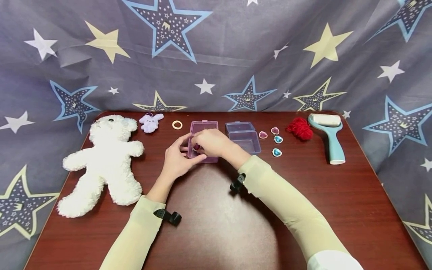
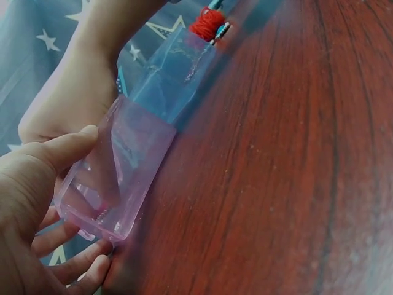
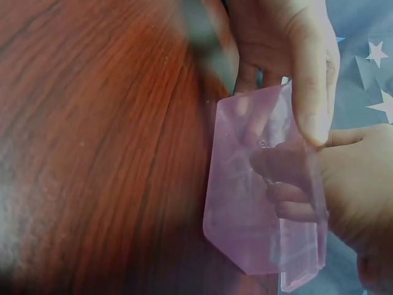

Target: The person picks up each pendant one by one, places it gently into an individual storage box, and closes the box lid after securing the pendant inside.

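Observation:
A translucent pink plastic box (image 1: 212, 159) lies with its lid folded back, away from me. My left hand (image 1: 177, 159) holds its left end, thumb over the near rim and fingers spread along the outer side. Reaching into the box from the right, my right hand (image 1: 214, 142) pinches a dark pink gem (image 1: 197, 147) with a beaded edge. Through the pink wall (image 3: 236, 184) in the right wrist view, the fingertips and beaded edge show faintly. Just right of it, an open translucent blue-violet box (image 1: 248, 145) sits under my right wrist.
Two pink heart gems (image 1: 263, 135) and two blue gems (image 1: 277, 152) lie right of the boxes. Farther right are red yarn (image 1: 300, 128) and a lint roller (image 1: 334, 144). On the left are a white plush bear (image 1: 108, 161), a lilac plush charm (image 1: 150, 123) and a cream ring (image 1: 177, 125).

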The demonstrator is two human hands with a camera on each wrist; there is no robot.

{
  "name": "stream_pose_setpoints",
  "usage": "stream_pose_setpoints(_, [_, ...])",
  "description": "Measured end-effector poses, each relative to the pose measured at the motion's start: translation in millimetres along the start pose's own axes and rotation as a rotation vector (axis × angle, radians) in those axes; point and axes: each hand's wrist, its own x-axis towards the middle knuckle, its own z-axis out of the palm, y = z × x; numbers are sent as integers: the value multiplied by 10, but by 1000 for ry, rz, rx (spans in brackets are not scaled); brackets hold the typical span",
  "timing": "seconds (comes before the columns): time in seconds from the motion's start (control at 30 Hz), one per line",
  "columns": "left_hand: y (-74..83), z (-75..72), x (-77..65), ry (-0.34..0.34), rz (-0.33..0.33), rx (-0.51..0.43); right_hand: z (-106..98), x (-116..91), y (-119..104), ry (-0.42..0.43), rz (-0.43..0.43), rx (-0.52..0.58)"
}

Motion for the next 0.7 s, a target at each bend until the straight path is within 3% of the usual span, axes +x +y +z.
stream_pose_setpoints(0.7, [8, 12, 4, -10, -11, 1, 78, 67, 44, -14, 29, 19])
